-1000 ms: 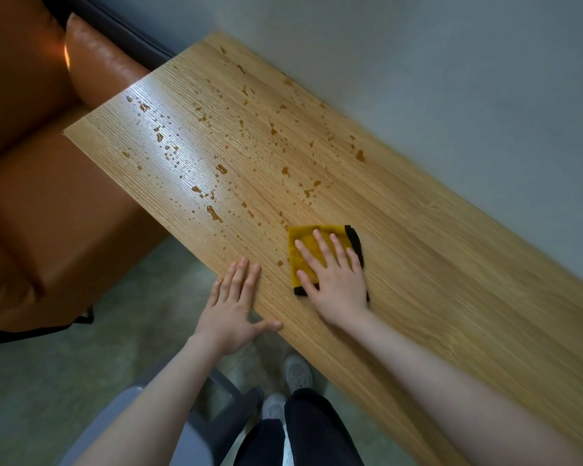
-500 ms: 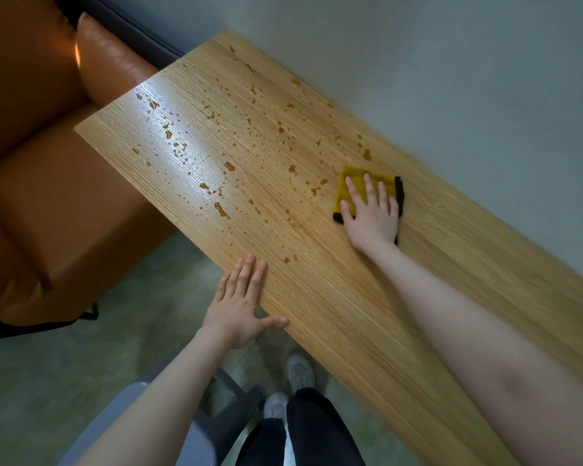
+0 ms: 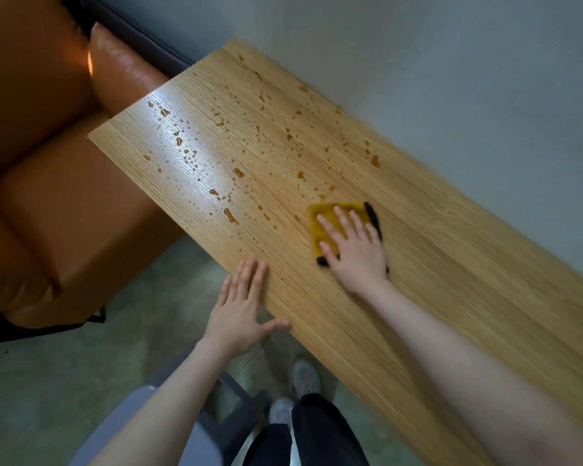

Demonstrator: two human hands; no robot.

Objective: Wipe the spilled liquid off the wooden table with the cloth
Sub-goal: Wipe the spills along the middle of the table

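The wall point(image 3: 451, 79) runs flush along the table's point(image 3: 451, 297) far edge, blocking passage there. An orange sofa point(image 3: 48, 196) abuts the left end. The near edge stands open.

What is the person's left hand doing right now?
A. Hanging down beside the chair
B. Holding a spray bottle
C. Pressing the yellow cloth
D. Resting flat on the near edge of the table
D: the left hand lies open with straight fingers on the near edge of the table, holding nothing, while the right hand presses the cloth.
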